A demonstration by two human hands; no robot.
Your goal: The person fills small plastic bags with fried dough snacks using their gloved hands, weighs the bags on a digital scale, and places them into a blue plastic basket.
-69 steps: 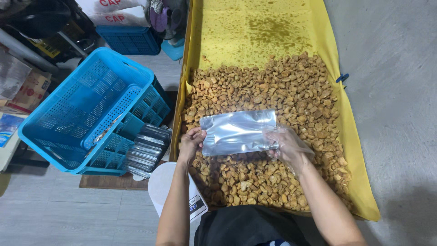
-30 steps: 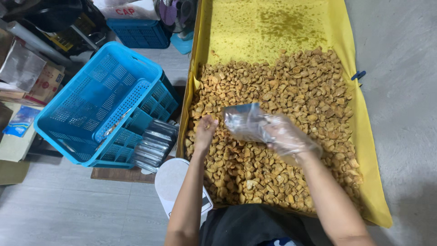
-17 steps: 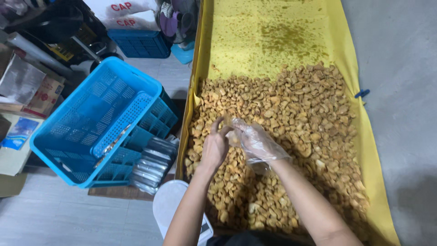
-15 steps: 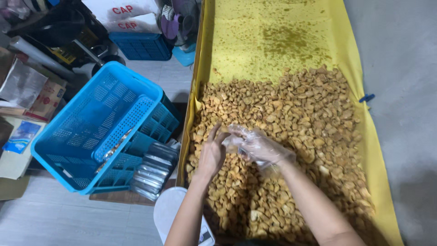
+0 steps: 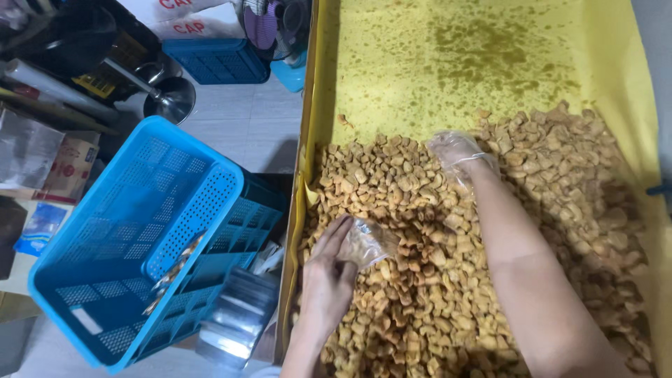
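Golden-brown against yellow and blue.

I see a heap of golden-brown fried snack pieces (image 5: 434, 280) on a bright yellow sheet-lined tray (image 5: 392, 63), the yellow mottled with darker olive oil specks. My right hand (image 5: 458, 150) wears a clear, glossy plastic glove; my left hand (image 5: 329, 269) is bare, at a small see-through plastic bag (image 5: 367, 241). The perforated plastic crates (image 5: 140, 238) beside it are vivid blue, with silver foil pouches (image 5: 234, 318) below.

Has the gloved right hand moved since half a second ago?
Yes. The right hand has left the bag held by the left hand and reached farther up the snack pile, toward the bare yellow sheet.
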